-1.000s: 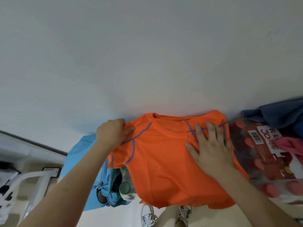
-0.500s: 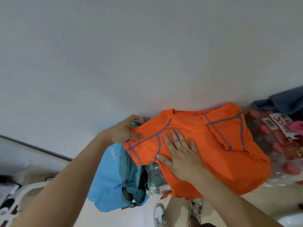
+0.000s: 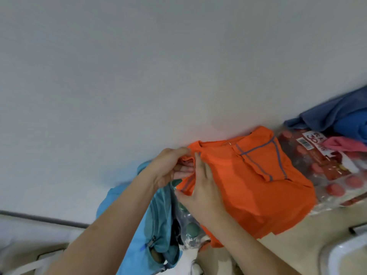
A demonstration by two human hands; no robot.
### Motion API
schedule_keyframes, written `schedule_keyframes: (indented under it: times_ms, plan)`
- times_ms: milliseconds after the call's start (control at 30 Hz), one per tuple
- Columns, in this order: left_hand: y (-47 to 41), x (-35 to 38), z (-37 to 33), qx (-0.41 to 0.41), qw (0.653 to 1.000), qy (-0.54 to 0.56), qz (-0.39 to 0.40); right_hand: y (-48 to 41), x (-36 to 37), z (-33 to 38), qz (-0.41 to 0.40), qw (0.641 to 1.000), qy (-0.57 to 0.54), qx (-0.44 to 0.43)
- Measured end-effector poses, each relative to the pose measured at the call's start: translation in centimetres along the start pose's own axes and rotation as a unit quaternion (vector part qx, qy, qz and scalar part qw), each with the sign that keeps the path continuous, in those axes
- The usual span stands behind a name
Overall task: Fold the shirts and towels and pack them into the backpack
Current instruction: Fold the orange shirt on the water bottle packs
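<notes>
An orange shirt (image 3: 256,187) with blue seams lies against the white wall on top of shrink-wrapped bottle packs. Its right sleeve is folded in over the chest. My left hand (image 3: 168,169) pinches the left sleeve at the shirt's left edge. My right hand (image 3: 202,191) lies flat on the same sleeve, fingers touching the left hand. A light blue backpack (image 3: 158,221) hangs open just left of and below the shirt.
Dark blue cloth (image 3: 337,116) and a pink cloth (image 3: 345,145) lie on a pack of red-capped bottles (image 3: 325,175) at the right. Green-capped bottles (image 3: 190,229) sit under the shirt's left side. A white rim (image 3: 347,253) shows at lower right.
My right hand slid left across the shirt to meet the left hand. The left sleeve is now bunched and turned inward. The view shifted, so the shirt sits further right.
</notes>
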State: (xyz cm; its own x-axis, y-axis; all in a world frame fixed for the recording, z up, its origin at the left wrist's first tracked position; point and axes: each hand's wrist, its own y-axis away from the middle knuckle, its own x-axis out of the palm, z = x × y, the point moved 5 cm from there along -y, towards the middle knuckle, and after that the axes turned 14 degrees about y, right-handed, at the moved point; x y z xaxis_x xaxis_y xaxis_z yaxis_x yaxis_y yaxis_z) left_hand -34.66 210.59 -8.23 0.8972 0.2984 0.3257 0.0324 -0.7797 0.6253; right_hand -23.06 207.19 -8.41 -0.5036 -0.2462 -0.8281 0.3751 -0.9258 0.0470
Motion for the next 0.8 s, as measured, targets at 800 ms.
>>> schedule_keyframes:
  times_ms: [800]
  plan:
    - [-3.1,-1.5,-0.5,0.175,0.733,-0.639,-0.157,-1.7,-1.0,-5.6,-0.033,0.995,0.075,0.059]
